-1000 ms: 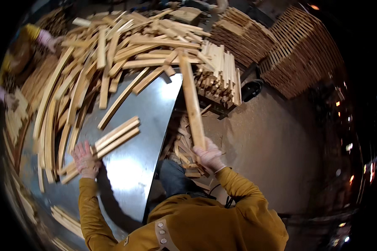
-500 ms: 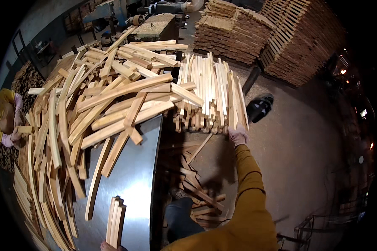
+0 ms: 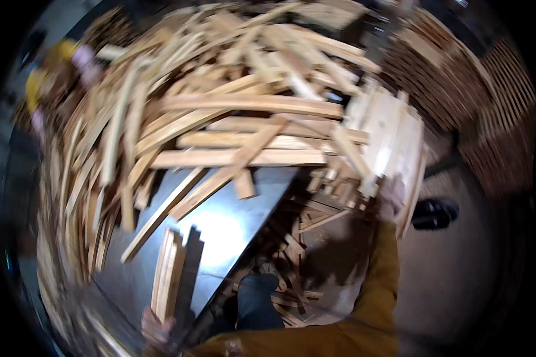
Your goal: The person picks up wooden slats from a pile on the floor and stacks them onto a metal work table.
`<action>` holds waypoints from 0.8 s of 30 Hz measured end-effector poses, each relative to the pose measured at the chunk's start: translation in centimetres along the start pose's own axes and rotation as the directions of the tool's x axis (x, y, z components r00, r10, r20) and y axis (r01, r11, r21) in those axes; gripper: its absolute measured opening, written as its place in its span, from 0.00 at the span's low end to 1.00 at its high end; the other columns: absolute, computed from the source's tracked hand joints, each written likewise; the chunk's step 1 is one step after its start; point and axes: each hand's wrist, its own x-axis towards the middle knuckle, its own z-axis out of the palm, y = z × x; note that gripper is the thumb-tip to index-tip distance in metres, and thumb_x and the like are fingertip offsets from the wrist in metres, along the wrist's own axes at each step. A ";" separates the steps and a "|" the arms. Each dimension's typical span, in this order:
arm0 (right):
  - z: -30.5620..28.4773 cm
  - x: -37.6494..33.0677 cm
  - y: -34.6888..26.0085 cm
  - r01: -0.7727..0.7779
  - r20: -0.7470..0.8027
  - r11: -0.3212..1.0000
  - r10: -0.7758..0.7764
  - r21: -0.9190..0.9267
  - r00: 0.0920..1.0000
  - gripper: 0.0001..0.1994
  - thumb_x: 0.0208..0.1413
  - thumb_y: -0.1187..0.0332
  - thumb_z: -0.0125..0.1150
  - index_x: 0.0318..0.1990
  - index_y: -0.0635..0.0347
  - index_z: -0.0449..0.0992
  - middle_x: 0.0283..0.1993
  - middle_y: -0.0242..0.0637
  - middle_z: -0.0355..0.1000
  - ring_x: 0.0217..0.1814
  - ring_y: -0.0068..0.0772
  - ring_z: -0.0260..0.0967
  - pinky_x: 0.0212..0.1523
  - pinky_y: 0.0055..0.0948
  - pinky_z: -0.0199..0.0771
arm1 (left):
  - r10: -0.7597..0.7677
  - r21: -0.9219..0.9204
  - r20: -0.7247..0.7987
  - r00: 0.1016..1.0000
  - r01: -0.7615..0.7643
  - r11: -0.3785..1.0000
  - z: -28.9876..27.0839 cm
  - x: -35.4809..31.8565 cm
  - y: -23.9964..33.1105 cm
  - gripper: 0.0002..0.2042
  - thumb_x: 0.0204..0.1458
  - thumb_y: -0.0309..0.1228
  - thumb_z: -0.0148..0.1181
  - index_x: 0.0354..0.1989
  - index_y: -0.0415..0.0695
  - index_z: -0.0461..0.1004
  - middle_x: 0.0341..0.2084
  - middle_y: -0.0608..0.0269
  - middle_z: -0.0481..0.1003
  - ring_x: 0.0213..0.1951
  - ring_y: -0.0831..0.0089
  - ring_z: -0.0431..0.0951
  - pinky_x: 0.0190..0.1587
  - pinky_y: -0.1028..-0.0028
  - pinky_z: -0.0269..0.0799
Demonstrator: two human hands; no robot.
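Note:
In my left hand (image 3: 156, 327), near the bottom edge, stands a small upright bundle of wooden slats (image 3: 168, 273), with the fingers wrapped round its lower end. It is over the metal table (image 3: 223, 217). My right hand (image 3: 392, 193) reaches out to the near end of a neat stack of pale slats (image 3: 390, 134) beyond the table's right side. That hand is smeared by motion, so whether its fingers grip a slat does not show. A loose heap of slats (image 3: 250, 104) covers the far and left parts of the table.
Offcuts (image 3: 295, 250) litter the floor between table and stack, near my leg (image 3: 257, 303). Large wood piles (image 3: 441, 71) stand at the far right. A black object (image 3: 435, 213) lies on the floor. Another person in yellow (image 3: 56, 71) is at the far left.
My view has swung left, so the scene sits further right and is blurred. The left hand with its bundle shows more fully, higher in view. My right hand stays by the stack's near end.

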 end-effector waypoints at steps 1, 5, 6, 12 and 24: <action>-9.5 1.9 -8.8 0.011 -0.169 0.969 0.031 0.245 0.985 0.13 0.57 0.69 0.47 0.45 0.68 0.72 0.40 0.44 0.73 0.39 0.37 0.71 0.38 0.32 0.74 | 0.023 -0.283 0.048 0.999 -0.008 0.959 -2.1 -1.5 2.5 0.31 0.27 0.41 0.66 0.42 0.35 0.69 0.31 0.54 0.73 0.35 0.61 0.75 0.38 0.63 0.72; -15.9 -7.3 -25.2 0.059 -0.036 0.230 -0.104 0.971 0.994 0.19 0.61 0.70 0.48 0.58 0.68 0.65 0.54 0.42 0.69 0.53 0.32 0.68 0.54 0.26 0.70 | 0.134 -0.824 0.155 0.979 0.053 0.564 -3.1 0.4 -2.0 0.35 0.32 0.48 0.73 0.46 0.39 0.66 0.29 0.64 0.71 0.31 0.72 0.72 0.35 0.71 0.71; -18.2 -10.4 -29.9 0.061 -0.033 0.082 -0.305 0.995 0.952 0.20 0.61 0.69 0.50 0.59 0.69 0.63 0.55 0.46 0.68 0.53 0.33 0.69 0.52 0.27 0.71 | 0.253 -0.961 0.083 0.964 0.010 0.278 -3.2 0.7 -1.5 0.37 0.33 0.48 0.73 0.49 0.38 0.65 0.29 0.63 0.72 0.31 0.71 0.73 0.34 0.70 0.72; -25.4 -26.2 -50.8 -0.851 0.046 -0.160 -0.977 0.500 0.210 0.32 0.57 0.62 0.59 0.63 0.66 0.53 0.53 0.48 0.65 0.47 0.36 0.69 0.47 0.31 0.75 | 0.413 -0.849 -0.135 0.901 0.109 -0.516 -3.2 5.0 -5.1 0.47 0.39 0.61 0.64 0.59 0.36 0.57 0.37 0.57 0.71 0.37 0.69 0.74 0.41 0.68 0.74; -26.3 -28.0 -53.0 -0.842 0.255 0.503 -0.803 -0.193 -0.538 0.30 0.54 0.59 0.61 0.60 0.64 0.59 0.48 0.46 0.70 0.45 0.39 0.70 0.46 0.36 0.73 | -0.093 -0.938 0.244 0.965 0.210 -0.277 6.7 0.7 -23.2 0.30 0.48 0.40 0.66 0.50 0.26 0.65 0.41 0.44 0.74 0.41 0.60 0.78 0.41 0.70 0.76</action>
